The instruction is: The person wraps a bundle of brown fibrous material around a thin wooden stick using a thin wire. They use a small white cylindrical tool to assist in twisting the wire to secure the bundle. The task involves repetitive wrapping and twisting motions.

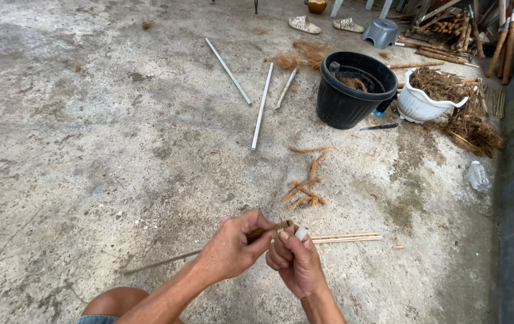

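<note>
Near the black pot (356, 90), toward the viewer on the concrete floor (89, 150), both hands work on one thin stick (161, 262). The left hand (233, 246) has its grip pinching the stick near its fibre-wrapped tip (284, 225), and the stick's long end trails away to the left. The right hand (296, 261) has its grip pressed together around a small white piece (301, 233) just beside that tip. My judgement: the binding of coconut fibre onto the stick's end is under way, and the next move calls for steady tension while the stick is turned.

Counted: two pale sticks (347, 237) lie right of the hands; three white rods (262, 107) lie left of the pot; one pile of fibre strands (306, 191) lies between pot and hands; one knife (380, 126) and one white pot (422, 102) lie right of the black pot
</note>
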